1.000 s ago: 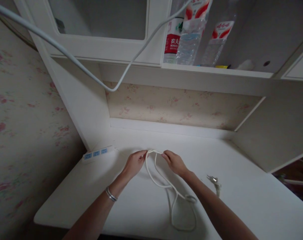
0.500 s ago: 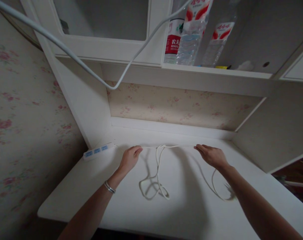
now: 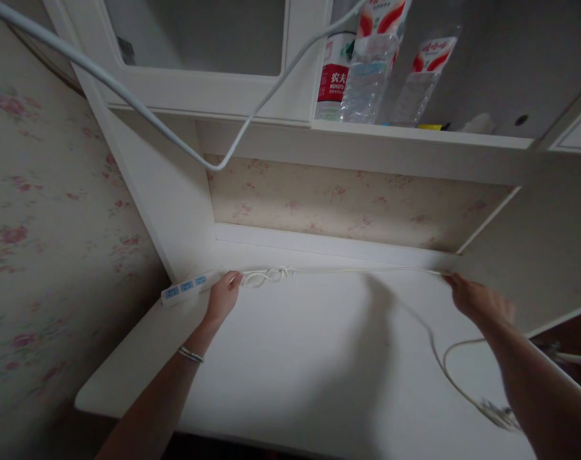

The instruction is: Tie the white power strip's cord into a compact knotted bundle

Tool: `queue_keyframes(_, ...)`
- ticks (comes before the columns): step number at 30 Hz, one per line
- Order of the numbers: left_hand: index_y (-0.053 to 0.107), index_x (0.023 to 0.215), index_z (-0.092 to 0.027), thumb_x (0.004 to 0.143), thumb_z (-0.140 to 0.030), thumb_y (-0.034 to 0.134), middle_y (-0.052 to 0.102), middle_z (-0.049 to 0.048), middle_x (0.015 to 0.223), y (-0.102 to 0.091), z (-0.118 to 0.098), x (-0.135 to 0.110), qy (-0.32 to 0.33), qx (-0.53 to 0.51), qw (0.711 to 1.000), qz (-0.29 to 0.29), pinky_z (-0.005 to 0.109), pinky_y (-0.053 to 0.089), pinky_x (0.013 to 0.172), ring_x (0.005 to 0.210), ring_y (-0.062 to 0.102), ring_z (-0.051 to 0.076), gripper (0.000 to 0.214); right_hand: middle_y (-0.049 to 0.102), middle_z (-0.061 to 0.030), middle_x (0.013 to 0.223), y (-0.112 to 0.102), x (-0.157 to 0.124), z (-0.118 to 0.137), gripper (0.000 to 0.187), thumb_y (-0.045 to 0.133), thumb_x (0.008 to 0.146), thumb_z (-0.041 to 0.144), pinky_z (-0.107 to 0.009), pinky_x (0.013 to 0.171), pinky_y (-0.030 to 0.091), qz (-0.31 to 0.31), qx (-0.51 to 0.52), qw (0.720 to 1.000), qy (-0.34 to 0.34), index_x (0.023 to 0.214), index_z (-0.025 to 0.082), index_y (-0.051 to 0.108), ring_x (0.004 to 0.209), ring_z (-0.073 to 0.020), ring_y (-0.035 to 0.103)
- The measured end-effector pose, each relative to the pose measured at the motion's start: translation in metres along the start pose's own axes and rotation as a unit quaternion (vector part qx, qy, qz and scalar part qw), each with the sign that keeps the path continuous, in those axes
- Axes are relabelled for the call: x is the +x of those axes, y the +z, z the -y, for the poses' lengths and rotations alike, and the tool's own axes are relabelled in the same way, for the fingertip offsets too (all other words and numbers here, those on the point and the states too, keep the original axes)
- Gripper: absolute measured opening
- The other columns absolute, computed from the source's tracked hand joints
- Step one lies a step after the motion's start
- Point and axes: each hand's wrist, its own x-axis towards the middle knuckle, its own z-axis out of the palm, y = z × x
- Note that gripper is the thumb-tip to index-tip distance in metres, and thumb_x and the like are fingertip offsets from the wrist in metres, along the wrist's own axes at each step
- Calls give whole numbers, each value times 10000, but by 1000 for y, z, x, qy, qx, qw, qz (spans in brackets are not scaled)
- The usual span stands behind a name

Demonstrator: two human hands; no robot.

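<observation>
From the middle of the counter point(image 3: 281, 396), whose rounded corner lies near at 8 o'clock, a silver-coloured bracelet point(image 3: 191, 354) circles the left wrist at 9 o'clock. At 4 o'clock a loose tail point(image 3: 446, 373) of white cord curves to a small bunched end point(image 3: 501, 414), blurred and partly behind the right forearm.

Both hands are closed on the cord point(image 3: 285, 273), which stretches nearly straight between them, well apart. The left hand point(image 3: 225, 295), at 10 o'clock, pinches it between thumb and curled fingers; the right hand point(image 3: 475, 299), at 2 o'clock, grips it at the fingertips, its back smeared by motion. Small twisted loops hang in the cord just beside the left hand, towards 11 o'clock.

Also at 10 o'clock, left of that hand and near it, a white power strip point(image 3: 185, 289) with three blue socket faces lies slantwise on the counter.

Overhead, a thick pale cable point(image 3: 147, 114) dips from 10 o'clock and rises again towards 12, in front of a white cupboard point(image 3: 195, 89). Below runs a strip of flowered wallpaper point(image 3: 338, 195). On the shelf point(image 3: 419, 135) at 1 o'clock stand clear plastic bottles point(image 3: 367, 83) with red-and-white labels, a small yellow item point(image 3: 429, 127) beside them.
</observation>
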Motion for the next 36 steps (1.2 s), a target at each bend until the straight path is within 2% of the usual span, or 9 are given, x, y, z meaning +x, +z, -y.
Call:
queue_keyframes(4, 648, 925, -184, 883, -468, 386, 700, 63, 901, 11, 6, -10, -26, -36, 999, -11, 302, 446, 775, 849, 621, 209, 389, 646, -253, 982, 10, -3, 32, 636, 198, 930, 578, -410, 622, 367, 69, -59, 995, 27, 1234, 168, 578, 775, -321, 618)
queue_keyframes(11, 627, 879, -157, 874, -508, 404, 656, 42, 808, 27, 7, -29, -33, -119, 992, 14, 282, 429, 714, 787, 588, 192, 416, 665, -163, 987, 45, -19, 98, 385, 264, 970, 279, -323, 725, 399, 23, -48, 982, -181, 1107, 129, 592, 876, -238, 603)
queue_keyframes(14, 614, 854, -157, 870, -509, 417, 623, 28, 772, 32, 2, -34, -25, -142, 989, 23, 269, 414, 683, 745, 558, 177, 403, 638, -132, 1109, 56, -37, 117, 346, 311, 950, 239, -381, 855, 392, -6, -77, 963, -259, 1143, 162, 588, 991, -246, 573)
queue_keyframes(17, 608, 849, -154, 859, -516, 431, 597, 21, 746, 33, -1, -37, -36, -158, 986, 36, 258, 398, 638, 707, 530, 169, 402, 560, -107, 1274, 57, -62, 122, 361, 351, 936, 255, -439, 971, 335, -89, -49, 956, -274, 1237, 195, 541, 1109, -257, 522)
queue_keyframes(21, 590, 829, -160, 850, -519, 439, 529, -13, 659, 33, -2, -38, -59, -175, 981, 60, 234, 363, 561, 608, 466, 139, 389, 640, -103, 1140, 50, -101, 100, 381, 338, 937, 373, -350, 817, 442, -70, 65, 973, -209, 1201, 204, 555, 937, -226, 618)
queue_keyframes(24, 571, 803, -170, 862, -504, 424, 470, -36, 615, 35, -3, -38, -50, -174, 981, 75, 220, 330, 528, 560, 416, 119, 369, 709, -77, 885, 46, -134, 60, 411, 358, 900, 487, -316, 652, 455, -1, 130, 991, -36, 1132, 227, 576, 754, -234, 660)
queue_keyframes(28, 567, 778, -174, 877, -480, 409, 432, -46, 595, 41, -10, -36, -9, -150, 983, 101, 217, 307, 526, 556, 402, 114, 358, 708, -131, 910, 44, -172, -5, 504, 325, 857, 559, -404, 653, 466, 65, 62, 987, 137, 1143, 230, 578, 759, -323, 668)
queue_keyframes(32, 610, 864, -166, 886, -448, 405, 486, -37, 620, 54, -18, -37, 13, -118, 983, 142, 222, 340, 562, 581, 451, 123, 349, 670, -175, 958, 46, -195, -44, 520, 395, 802, 543, -479, 662, 480, 128, 34, 978, 161, 1193, 252, 577, 793, -348, 675)
queue_keyframes(36, 650, 977, -162, 900, -373, 398, 638, 38, 821, 74, -25, -42, 67, -69, 976, 195, 252, 419, 697, 748, 562, 160, 338, 640, -176, 1004, 52, -204, -50, 422, 407, 788, 495, -504, 620, 464, 136, 35, 979, 149, 1073, 300, 649, 864, -356, 669)
